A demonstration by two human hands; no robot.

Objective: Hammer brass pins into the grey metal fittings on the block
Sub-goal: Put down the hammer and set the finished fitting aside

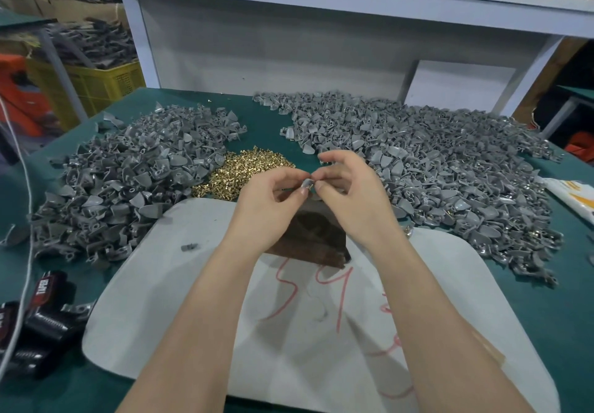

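My left hand and my right hand meet above the dark brown wooden block. Between their fingertips they pinch one small grey metal fitting. The block stands on a white sheet marked with red writing and is partly hidden by my wrists. A heap of brass pins lies just beyond my left hand. Whether a pin is in my fingers cannot be made out. No hammer is in view.
Large heaps of grey fittings lie at the left and the right on the green table. One loose fitting sits on the sheet. Black rolls and a white cord lie at the near left. A white shelf unit stands behind.
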